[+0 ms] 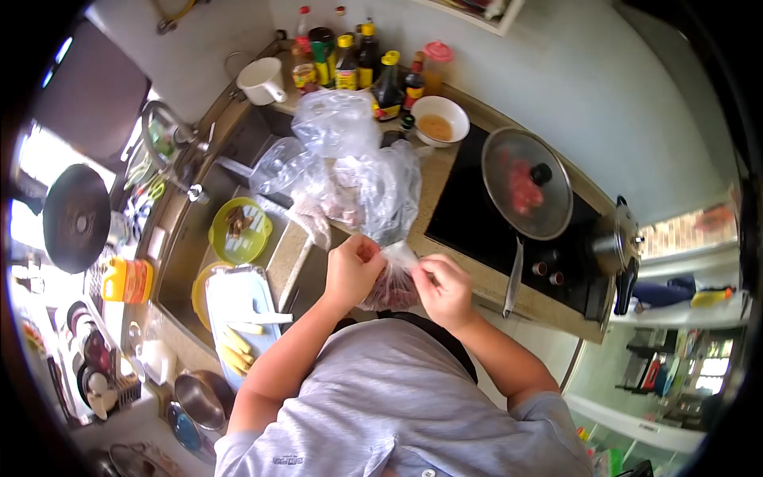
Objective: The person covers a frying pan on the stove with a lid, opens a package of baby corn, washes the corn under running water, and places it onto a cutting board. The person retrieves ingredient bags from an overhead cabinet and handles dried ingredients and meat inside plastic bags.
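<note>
A clear plastic bag (388,292) with reddish contents, which look like meat, hangs in front of my body at the counter's edge. Its gathered top is pinched by my left hand (354,272) on one side and my right hand (443,292) on the other. The fingers of both hands are closed on the plastic. Just beyond them, more crumpled clear bags (381,179) are heaped on the counter, and pale raw meat (314,219) shows at their near side. What lies deeper in the heap is hidden.
Right of the bags, a lidded pan (527,184) with red meat sits on the black cooktop (461,203), its handle pointing toward me. A pressure cooker (616,242) stands beyond. Left are the sink (179,266), a green colander (241,230) and a cutting board (238,298) with a knife (270,318).
</note>
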Action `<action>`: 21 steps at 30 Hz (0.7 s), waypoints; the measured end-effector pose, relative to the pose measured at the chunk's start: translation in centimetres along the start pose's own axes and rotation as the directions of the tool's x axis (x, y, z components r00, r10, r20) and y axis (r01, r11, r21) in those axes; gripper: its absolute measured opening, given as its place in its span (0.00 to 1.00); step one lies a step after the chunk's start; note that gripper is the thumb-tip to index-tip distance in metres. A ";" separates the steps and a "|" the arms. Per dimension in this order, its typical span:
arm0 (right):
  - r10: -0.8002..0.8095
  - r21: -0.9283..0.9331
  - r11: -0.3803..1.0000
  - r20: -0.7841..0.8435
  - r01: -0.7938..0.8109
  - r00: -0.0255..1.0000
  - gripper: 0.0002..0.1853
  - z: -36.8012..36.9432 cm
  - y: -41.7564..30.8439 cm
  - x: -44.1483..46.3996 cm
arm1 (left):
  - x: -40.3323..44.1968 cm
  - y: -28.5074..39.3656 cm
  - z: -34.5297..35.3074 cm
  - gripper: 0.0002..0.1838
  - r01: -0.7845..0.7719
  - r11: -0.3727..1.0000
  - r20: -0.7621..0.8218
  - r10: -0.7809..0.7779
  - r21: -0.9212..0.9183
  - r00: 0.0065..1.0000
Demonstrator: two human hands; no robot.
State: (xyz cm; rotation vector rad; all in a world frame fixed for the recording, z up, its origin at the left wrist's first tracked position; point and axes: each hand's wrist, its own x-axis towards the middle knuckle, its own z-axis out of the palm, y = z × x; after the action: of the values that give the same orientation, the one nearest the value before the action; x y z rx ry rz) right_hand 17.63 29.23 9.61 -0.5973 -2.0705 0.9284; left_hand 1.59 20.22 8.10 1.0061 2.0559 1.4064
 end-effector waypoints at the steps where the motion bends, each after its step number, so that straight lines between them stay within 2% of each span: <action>1: -0.013 0.013 1.000 0.026 0.012 1.000 0.06 0.5 -0.4 0.5 | 0.0 -0.4 -0.4 0.08 0.117 0.992 -0.021 -0.118 -0.049 0.993; 3: 0.010 -0.034 0.999 0.060 -0.008 0.998 0.05 1.4 -1.6 1.5 | -0.7 -0.5 -1.0 0.10 0.173 0.982 -0.042 -0.176 -0.073 0.983; 4: -0.064 -0.134 0.987 0.203 0.092 0.977 0.04 1.4 -1.5 2.0 | -1.0 -0.5 -1.3 0.11 0.048 0.997 -0.060 -0.052 -0.068 0.997; 5: -0.073 -0.121 0.987 0.220 0.102 0.973 0.04 1.5 -1.8 2.5 | -1.3 -0.4 -1.8 0.11 -0.077 0.995 -0.072 0.073 -0.056 0.995; 6: -0.046 -0.018 0.998 0.229 0.052 0.972 0.02 1.4 -2.2 3.2 | -1.5 0.3 -2.8 0.10 0.009 0.998 -0.056 -0.013 -0.069 0.998; 7: -0.024 0.083 0.997 0.242 0.004 0.970 0.02 1.4 -2.7 4.2 | -1.3 -0.1 -3.3 0.10 0.012 0.997 -0.078 -0.018 -0.071 0.997; 9: 0.089 0.281 0.943 0.304 -0.179 0.948 0.04 1.6 -3.9 6.3 | -0.6 -1.7 -4.6 0.11 -0.083 0.976 -0.170 0.048 -0.202 0.984; 10: 0.030 0.293 0.945 0.368 -0.147 0.929 0.05 1.5 -4.8 7.7 | -0.5 -2.4 -5.6 0.15 -0.005 0.945 -0.080 -0.022 -0.326 0.997; 11: -0.030 0.310 0.944 0.431 -0.116 0.902 0.05 1.6 -5.8 9.3 | -0.2 -2.0 -7.1 0.18 0.016 0.833 0.017 -0.007 -0.553 1.000; 12: -0.043 0.318 0.942 0.444 -0.112 0.895 0.05 2.1 -6.5 10.3 | -0.2 -0.7 -8.8 0.19 0.031 0.834 0.053 -0.002 -0.552 0.999; 14: -0.031 0.430 0.877 0.494 -0.214 0.869 0.06 3.3 -7.8 12.3 | 0.2 1.5 -11.3 0.21 0.027 0.839 0.061 0.008 -0.543 0.998; 15: -0.052 0.440 0.874 0.504 -0.205 0.862 0.06 3.7 -8.7 13.3 | 0.4 2.2 -11.8 0.20 -0.133 0.941 0.030 0.150 -0.313 0.988; 16: -0.145 0.468 0.871 0.537 -0.151 0.831 0.07 4.0 -9.6 14.2 | 0.5 2.6 -12.3 0.19 -0.279 0.958 0.038 0.282 -0.057 0.959; 17: -0.236 0.499 0.861 0.564 -0.098 0.791 0.08 4.5 -10.1 15.1 | 0.8 2.7 -13.0 0.19 -0.276 0.960 0.016 0.277 -0.048 0.961; 19: -0.297 0.519 0.854 0.546 -0.038 0.783 0.08 5.8 -9.5 16.1 | 1.1 2.9 -14.4 0.15 -0.226 0.973 -0.024 0.228 0.044 0.973; 20: -0.147 0.549 0.805 0.549 -0.223 0.823 0.06 6.3 -9.5 16.6 | 1.1 3.4 -14.8 0.11 -0.182 0.983 -0.083 0.181 -0.007 0.980; 21: 0.010 0.570 0.718 0.565 -0.399 0.825 0.04 6.8 -9.6 17.1 | 0.8 3.6 -15.3 0.11 -0.174 0.985 -0.113 0.174 0.003 0.978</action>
State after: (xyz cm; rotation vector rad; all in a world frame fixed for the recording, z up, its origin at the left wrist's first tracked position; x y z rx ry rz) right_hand 1.17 31.82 21.98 -0.1838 -1.9079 2.0603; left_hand -8.63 12.50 17.28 1.1522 2.0830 1.5902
